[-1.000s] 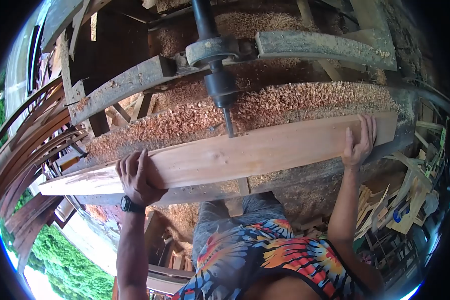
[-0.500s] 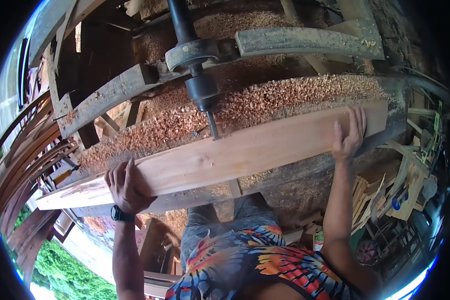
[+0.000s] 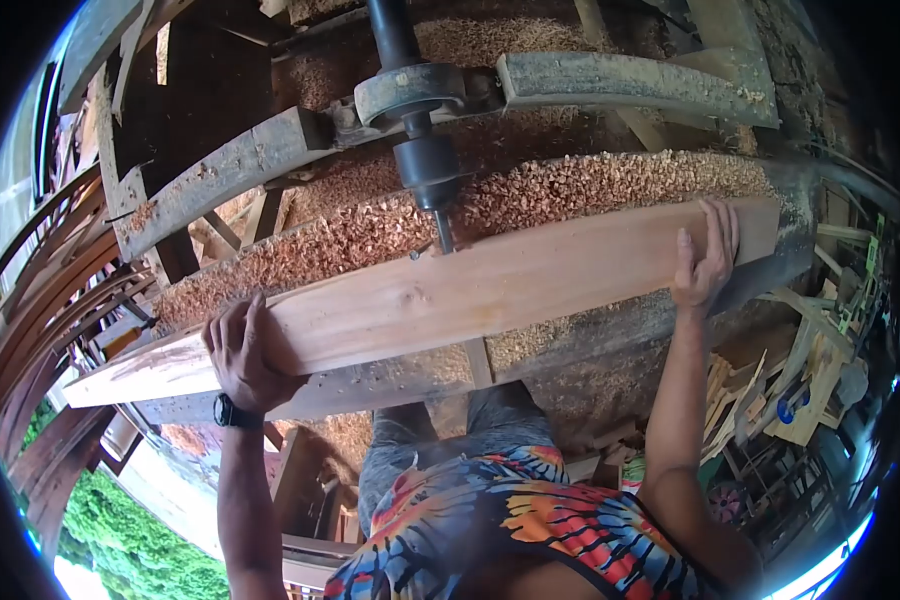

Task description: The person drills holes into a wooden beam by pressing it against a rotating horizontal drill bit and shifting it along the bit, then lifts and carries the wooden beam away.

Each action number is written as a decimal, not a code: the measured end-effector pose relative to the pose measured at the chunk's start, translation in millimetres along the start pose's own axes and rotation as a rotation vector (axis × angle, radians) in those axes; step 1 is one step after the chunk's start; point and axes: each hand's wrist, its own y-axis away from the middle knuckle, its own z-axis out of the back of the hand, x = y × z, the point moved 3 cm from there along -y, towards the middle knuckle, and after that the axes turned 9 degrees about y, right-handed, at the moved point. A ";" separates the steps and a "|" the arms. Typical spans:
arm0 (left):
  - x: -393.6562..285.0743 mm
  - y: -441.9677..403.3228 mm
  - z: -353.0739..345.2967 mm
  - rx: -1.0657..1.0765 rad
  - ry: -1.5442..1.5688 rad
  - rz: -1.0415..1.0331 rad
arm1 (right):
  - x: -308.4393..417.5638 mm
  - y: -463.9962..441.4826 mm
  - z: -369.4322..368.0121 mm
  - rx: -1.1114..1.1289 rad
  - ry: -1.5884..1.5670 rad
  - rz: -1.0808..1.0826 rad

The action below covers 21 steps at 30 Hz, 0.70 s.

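Observation:
A long pale wooden board (image 3: pixel 450 295) lies across the work table, its far edge at the tip of a dark drill-like spindle (image 3: pixel 433 185). My left hand (image 3: pixel 249 355), with a watch on its wrist, grips the board toward its left end. Near the right end, my right hand (image 3: pixel 705 258) holds the board, fingers over its top face and far edge. The exact contact between the bit and the board's edge is hard to make out.
Reddish wood chips (image 3: pixel 570 195) are heaped behind the board. Beyond them runs a curved wooden beam (image 3: pixel 630 82). Stacked curved strips (image 3: pixel 60 270) stand at the left, and scrap wood (image 3: pixel 810 370) is piled at the right.
Relative to the spindle, the board has shifted slightly left and away from my body, with both hands still on it. The camera view has also moved a little.

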 end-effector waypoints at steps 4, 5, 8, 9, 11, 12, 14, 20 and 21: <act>-6.0 24.3 -3.4 0.035 -0.024 -0.048 | -3.9 52.9 18.8 0.041 0.005 -0.048; -6.6 27.6 -5.2 0.038 -0.029 -0.052 | -4.8 64.5 21.7 0.046 0.017 -0.051; -5.6 32.4 -5.7 0.054 -0.037 -0.059 | -1.8 72.0 24.8 0.050 0.025 -0.066; -4.2 31.8 -5.0 0.057 -0.035 -0.057 | -0.5 68.3 24.3 0.043 0.015 -0.066; -1.9 25.8 -3.9 0.048 -0.036 -0.047 | 1.0 52.4 18.4 0.028 0.004 -0.048; -1.5 19.8 -2.0 0.041 -0.036 -0.042 | 1.6 42.5 15.5 0.025 0.006 -0.033; 0.8 6.6 2.3 0.033 -0.016 -0.026 | 1.7 14.7 6.9 0.021 0.008 -0.010; 3.3 -3.8 5.2 0.002 -0.013 -0.014 | 4.4 -7.6 -1.4 0.015 -0.017 0.016; 1.4 -3.6 6.0 0.004 -0.013 -0.006 | 4.8 -5.6 -1.4 0.009 -0.017 0.013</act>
